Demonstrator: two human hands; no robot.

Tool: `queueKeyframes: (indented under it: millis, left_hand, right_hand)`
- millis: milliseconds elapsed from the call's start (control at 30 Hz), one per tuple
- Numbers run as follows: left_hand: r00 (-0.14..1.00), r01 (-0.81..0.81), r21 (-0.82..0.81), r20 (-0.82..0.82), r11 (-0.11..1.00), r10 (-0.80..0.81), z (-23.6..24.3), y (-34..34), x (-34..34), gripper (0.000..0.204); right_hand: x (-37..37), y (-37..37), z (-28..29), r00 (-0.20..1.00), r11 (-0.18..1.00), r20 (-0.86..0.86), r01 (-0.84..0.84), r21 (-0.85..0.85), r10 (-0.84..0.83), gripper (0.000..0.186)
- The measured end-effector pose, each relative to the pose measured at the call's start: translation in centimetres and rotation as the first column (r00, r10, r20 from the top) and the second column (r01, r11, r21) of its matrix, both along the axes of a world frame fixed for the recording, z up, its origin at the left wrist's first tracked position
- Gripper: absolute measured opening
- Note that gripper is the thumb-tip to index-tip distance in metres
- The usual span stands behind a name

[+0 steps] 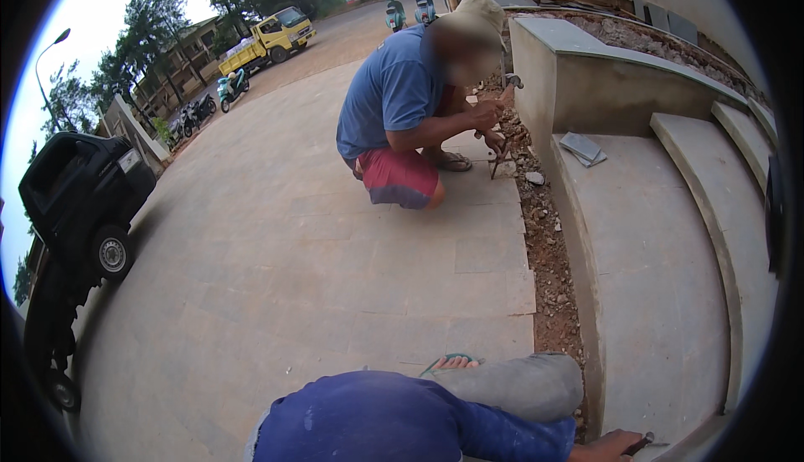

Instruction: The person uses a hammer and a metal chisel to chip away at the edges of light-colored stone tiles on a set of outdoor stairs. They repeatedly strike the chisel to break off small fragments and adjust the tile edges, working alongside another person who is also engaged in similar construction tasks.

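My left hand (607, 446) is at the lower right, at the end of a blue sleeve (511, 430), low over the pale step (657, 361). Its fingers close around a dark tool with a rounded end (641, 443); most of the tool is hidden, so its kind cannot be told. My right hand is out of the picture. My bent knee in grey trousers (523, 385) and a foot in a green flip-flop (455, 363) are beside the arm.
Ahead, a crouching person (400, 93) in a blue shirt grips a hammer (514, 82) and a thin rod (499, 163) at the paving (402, 269) edge. A rubble-filled trench (553, 269) runs beside the steps. Cut tiles (584, 148) lie on one. A black pickup (79, 185) stands left.
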State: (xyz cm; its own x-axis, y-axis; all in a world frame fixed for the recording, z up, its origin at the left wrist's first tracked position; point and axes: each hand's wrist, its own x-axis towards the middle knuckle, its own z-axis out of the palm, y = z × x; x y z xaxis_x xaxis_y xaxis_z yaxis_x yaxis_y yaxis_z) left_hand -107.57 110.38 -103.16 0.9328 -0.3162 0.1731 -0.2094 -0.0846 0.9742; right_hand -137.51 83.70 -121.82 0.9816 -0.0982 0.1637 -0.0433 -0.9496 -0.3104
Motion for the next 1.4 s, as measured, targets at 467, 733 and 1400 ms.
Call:
queueKeyframes:
  millis: [467,733,1400]
  left_hand:
    - [0.99,0.015,0.156,-0.142,0.988,0.007,-11.4,-1.7,-6.3,0.052]
    - [0.786,-0.585,0.184,-0.112,0.79,0.608,-1.2,-1.4,-10.1,0.038]
    - [0.949,0.223,0.299,-0.285,0.928,-0.135,-10.8,-0.3,-8.8,0.037]
  right_hand:
    - [-1.0,6.7,10.8,0.997,0.997,0.013,0.073,-0.011,-0.073,0.061]
    - [-0.5,5.8,9.1,0.99,0.991,0.047,0.136,-0.014,-0.135,0.066]
    - [5.0,7.7,9.0,0.994,0.998,-0.1,0.056,0.03,-0.053,0.054]
